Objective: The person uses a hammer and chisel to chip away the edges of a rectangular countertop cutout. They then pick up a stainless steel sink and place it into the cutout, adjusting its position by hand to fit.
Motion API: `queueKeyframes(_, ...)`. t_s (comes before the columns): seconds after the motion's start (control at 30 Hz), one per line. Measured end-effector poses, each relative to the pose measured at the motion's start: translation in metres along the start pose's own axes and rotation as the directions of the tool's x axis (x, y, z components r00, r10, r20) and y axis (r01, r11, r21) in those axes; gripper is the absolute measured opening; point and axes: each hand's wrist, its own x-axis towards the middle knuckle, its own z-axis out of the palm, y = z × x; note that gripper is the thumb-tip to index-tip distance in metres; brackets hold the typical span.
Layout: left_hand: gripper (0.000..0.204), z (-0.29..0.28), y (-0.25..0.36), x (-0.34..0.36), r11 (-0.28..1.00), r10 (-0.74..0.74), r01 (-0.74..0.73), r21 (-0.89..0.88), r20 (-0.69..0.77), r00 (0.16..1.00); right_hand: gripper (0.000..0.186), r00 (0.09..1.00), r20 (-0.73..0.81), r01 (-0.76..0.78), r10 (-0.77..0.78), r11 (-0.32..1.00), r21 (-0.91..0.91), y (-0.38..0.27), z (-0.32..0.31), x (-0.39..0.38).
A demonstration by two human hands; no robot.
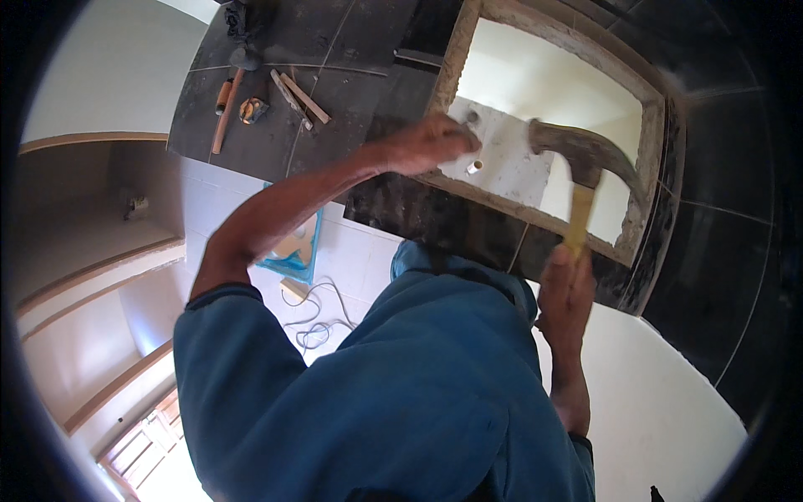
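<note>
My right hand point(567, 297) grips the yellow handle of a hammer point(587, 167), whose dark curved head is raised over the right part of a rectangular cutout point(627, 251) with rough edges in the dark tiled counter point(393, 201). My left hand point(427, 144) is over the cutout's left side with its fingers curled; what they hold, if anything, is unclear. Just beyond those fingers, a pale speckled slab point(510, 180) shows in the opening, with a small white cylinder point(475, 166) seen against it.
At the counter's upper left lie wooden sticks point(305, 99), a long wooden handle point(224, 125), an orange-handled tool point(224, 96) and a tape measure point(251, 110). Below are a blue-edged packet point(306, 255) and a looped cable point(322, 309). Open cabinets point(92, 217) stand to my left.
</note>
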Motion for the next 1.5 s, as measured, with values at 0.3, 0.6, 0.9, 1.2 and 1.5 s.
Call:
queueKeyframes(0.3,0.037,-0.019,0.004,-0.006,0.906,-0.150,0.180,-0.383,0.107,0.983,0.043,0.998,0.057,-0.042,0.033,0.987,0.158,-0.007,-0.003,0.000)
queueKeyframes(0.6,0.039,-0.005,0.010,0.001,0.954,-0.206,0.224,-0.198,0.107,0.973,0.042,0.999,0.023,-0.039,0.035,0.979,0.200,-0.014,-0.012,0.001)
queueKeyframes(0.9,0.044,0.000,0.006,0.004,0.983,-0.176,0.161,0.087,0.213,0.961,0.029,0.895,0.024,0.444,-0.445,0.885,-0.139,-0.012,0.000,0.019)
queueKeyframes(1.2,0.043,0.006,0.002,-0.010,0.976,-0.095,0.070,0.208,0.112,0.989,0.030,0.962,0.244,0.159,-0.122,0.978,-0.137,-0.029,0.005,0.016)
queueKeyframes(1.5,0.044,0.002,-0.016,-0.010,0.996,0.002,-0.016,0.086,0.163,0.987,0.031,0.974,0.176,0.154,-0.141,0.986,-0.061,-0.031,0.005,0.005)
